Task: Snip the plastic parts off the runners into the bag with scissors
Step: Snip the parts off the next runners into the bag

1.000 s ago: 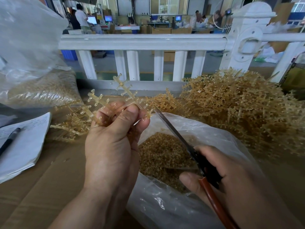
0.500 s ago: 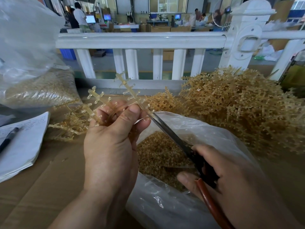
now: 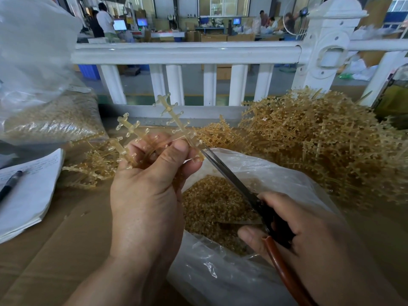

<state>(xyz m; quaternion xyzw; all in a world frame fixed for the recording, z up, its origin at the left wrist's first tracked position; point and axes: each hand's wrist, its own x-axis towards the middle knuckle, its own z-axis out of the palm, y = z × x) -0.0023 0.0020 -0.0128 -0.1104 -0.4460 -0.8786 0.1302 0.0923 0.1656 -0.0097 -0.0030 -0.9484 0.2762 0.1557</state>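
Note:
My left hand (image 3: 150,191) grips a translucent amber runner (image 3: 174,120) with small parts on its side branches, holding it above the open clear plastic bag (image 3: 276,175). My right hand (image 3: 309,237) grips the scissors (image 3: 229,175) by their dark and red-brown handles. The blade tips sit at the runner's lower right branch, just beside my left thumb. Inside the bag lies a heap of snipped amber parts (image 3: 212,202).
A large pile of amber runners (image 3: 320,140) fills the right side of the cardboard-covered table (image 3: 66,250). A few loose runners (image 3: 92,164) lie at the left. A filled clear bag (image 3: 50,115), papers (image 3: 28,191) with a pen (image 3: 10,184), and a white railing (image 3: 187,54) stand around.
The scissor blades have moved up and left to the runner's lower branch. My left hand has shifted the runner slightly. The view has drifted a little.

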